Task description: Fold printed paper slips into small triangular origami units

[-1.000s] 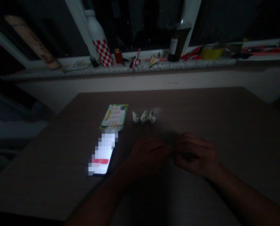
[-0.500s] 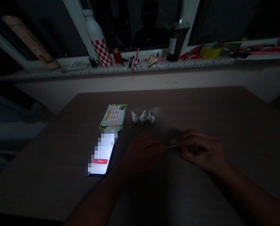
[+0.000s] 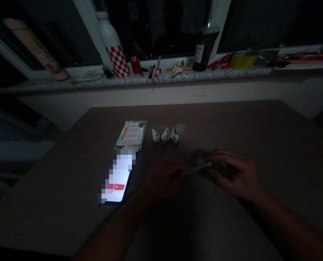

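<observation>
A thin, pale folded strip of paper point(image 3: 201, 168) is pinched at its near end by my left hand point(image 3: 168, 175), over the middle of the table. My right hand point(image 3: 236, 174) is at the strip's other end, thumb and forefinger apart around it and not gripping. Behind my left hand, three small folded paper pieces point(image 3: 165, 135) with pointed tops stand in a row. To their left lies a stack of green printed paper sheets point(image 3: 131, 134). The light is dim, and part of my left hand's fingers is lost in shadow.
A lit phone point(image 3: 119, 177) lies left of my left hand on the brown table point(image 3: 232, 123). On the stone windowsill point(image 3: 96, 84) behind it stand a white bottle with red checks point(image 3: 117, 59), a small red jar point(image 3: 135, 65), a dark labelled bag point(image 3: 201, 54) and a yellow container point(image 3: 243, 59).
My right hand's fingers have parted and let go of the paper strip's end. My left hand keeps the strip, now showing more of its length and tilted slightly upward.
</observation>
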Tool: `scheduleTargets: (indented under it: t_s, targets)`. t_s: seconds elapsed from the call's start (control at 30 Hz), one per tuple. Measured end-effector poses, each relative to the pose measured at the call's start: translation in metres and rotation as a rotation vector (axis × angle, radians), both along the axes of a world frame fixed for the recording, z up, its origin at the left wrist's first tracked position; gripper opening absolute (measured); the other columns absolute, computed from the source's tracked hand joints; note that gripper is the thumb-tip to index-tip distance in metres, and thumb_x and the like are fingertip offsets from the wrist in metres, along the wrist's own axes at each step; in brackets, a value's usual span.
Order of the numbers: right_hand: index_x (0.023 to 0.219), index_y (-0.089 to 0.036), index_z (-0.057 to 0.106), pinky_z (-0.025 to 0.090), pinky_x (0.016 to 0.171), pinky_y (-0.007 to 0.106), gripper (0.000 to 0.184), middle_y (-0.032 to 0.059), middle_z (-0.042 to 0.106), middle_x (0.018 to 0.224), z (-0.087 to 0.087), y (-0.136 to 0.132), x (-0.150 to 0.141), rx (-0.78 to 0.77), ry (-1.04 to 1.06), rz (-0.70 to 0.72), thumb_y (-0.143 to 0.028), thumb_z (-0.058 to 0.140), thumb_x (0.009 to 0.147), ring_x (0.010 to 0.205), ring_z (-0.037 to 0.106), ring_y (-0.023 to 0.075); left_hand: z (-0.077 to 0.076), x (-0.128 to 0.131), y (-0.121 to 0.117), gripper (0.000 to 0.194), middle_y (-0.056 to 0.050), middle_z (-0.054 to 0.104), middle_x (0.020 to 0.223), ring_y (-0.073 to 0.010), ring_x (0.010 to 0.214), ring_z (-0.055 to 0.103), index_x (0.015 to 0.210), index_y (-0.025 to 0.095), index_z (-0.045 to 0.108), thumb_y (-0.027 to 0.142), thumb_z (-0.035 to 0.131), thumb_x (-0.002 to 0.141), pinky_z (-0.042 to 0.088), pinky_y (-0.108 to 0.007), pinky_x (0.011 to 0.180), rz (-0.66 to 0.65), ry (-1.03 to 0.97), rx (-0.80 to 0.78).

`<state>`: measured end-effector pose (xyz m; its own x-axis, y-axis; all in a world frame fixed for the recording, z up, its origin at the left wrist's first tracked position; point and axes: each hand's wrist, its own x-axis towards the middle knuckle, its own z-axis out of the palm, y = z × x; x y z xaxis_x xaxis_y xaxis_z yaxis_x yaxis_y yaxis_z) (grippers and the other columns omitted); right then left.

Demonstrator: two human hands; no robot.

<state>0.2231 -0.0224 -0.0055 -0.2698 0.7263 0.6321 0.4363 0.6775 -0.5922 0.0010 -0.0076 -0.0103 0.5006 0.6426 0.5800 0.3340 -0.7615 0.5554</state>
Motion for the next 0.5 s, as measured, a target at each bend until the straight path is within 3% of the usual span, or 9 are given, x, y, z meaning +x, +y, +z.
scheduleTargets:
  t_s: [0.5]
  targets:
    - [0.082,-0.020,0.058,0.049,0.058,0.031,0.018,0.0027,0.061,0.071,-0.006,-0.004,-0.020,0.143,-0.061,0.158,-0.007,0.062,0.070,0.065,0.059,0.0168,0.003,0.007,-0.005,0.007,-0.003,0.066,0.079,-0.0143,0.073,0.058,0.082,0.017,0.063,0.019,0.056,0.081,0.046,-0.029,0.068,-0.014,0.177,0.253]
